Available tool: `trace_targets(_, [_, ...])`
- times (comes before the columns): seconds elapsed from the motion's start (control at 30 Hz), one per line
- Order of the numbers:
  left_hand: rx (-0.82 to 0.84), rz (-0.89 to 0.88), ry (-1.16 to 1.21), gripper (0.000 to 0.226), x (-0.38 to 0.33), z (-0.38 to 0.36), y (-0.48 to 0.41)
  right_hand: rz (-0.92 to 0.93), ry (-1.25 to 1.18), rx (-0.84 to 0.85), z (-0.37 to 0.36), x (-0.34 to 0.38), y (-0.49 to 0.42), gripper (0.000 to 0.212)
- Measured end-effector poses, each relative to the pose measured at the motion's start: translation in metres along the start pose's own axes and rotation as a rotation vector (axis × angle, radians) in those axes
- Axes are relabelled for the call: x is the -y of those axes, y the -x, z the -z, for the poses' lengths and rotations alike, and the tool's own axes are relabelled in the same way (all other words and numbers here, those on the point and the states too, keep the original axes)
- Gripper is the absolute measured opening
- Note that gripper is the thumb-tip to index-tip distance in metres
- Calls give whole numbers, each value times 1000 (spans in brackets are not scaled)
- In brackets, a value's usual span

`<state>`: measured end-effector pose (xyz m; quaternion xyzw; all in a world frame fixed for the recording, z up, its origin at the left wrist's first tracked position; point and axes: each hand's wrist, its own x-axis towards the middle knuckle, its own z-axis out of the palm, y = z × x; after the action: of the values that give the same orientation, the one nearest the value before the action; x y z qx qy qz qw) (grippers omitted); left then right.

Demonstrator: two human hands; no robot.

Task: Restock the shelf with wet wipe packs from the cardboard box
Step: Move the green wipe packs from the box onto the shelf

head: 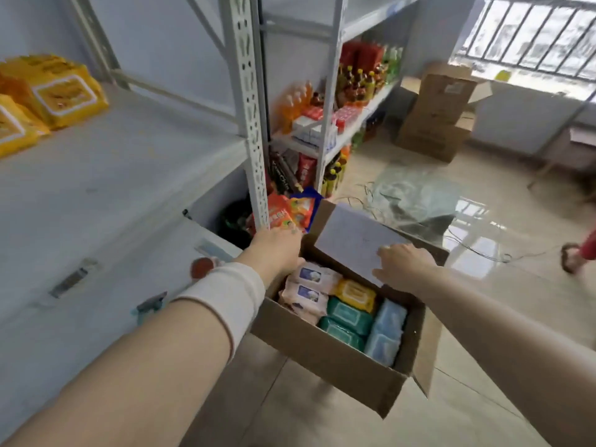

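Brown cardboard box (338, 359) is open with its flaps up, sitting tilted right beside the pale grey metal shelf (129, 175). It's packed with wet wipe packs: pink-and-white packs (309, 285) left, a yellow pack (354, 293) and green packs (346, 312) in the middle, blue packs (387, 330) right. More yellow wipe packs (61, 91) sit at the shelf's back left.

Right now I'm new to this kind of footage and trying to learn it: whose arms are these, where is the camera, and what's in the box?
There is no machine here. The one picture comes from a camera worn on a person's head, looking down at their own arms. The left hand is at the far left corner of an open cardboard box; its fingers are hidden. The right hand rests on the box's raised flap. Inside lie wet wipe packs: pink-white, yellow, green and blue. To the left is a pale shelf with yellow packs on it.
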<state>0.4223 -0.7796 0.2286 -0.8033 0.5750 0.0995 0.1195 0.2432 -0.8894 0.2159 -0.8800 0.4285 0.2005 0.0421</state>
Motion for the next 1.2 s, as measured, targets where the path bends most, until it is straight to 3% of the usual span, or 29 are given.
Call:
trace_targets(0.2, [172,-100,56,45,-75,-61,-63,-112,-95,151,-87,-75,-20,29])
trace_targets(0.4, [420,-55,256,49,-112,-140,-115,-201,-240,279,-162,-88,-52,41])
trace_targets(0.63, [709,57,484,54,-145,-254,-159,-378,-627,506,-267,-75,-102,61])
trace_targets(0.77, [724,213,660,59,-169,-322,-212,-496,-889,426,-320,-84,-173,66])
trace_targets(0.9, [744,276,717,61,-195,-433,-275,-572,-1148,360,-413,-89,-260,53])
trace_targets(1.1, [758,424,750,92,-215,-512,-310,-787,-1153,344,-501,-74,-324,103])
trace_targets(1.2, [840,579,799,110,-212,-524,-313,-866,-1265,279,-516,-69,-326,114])
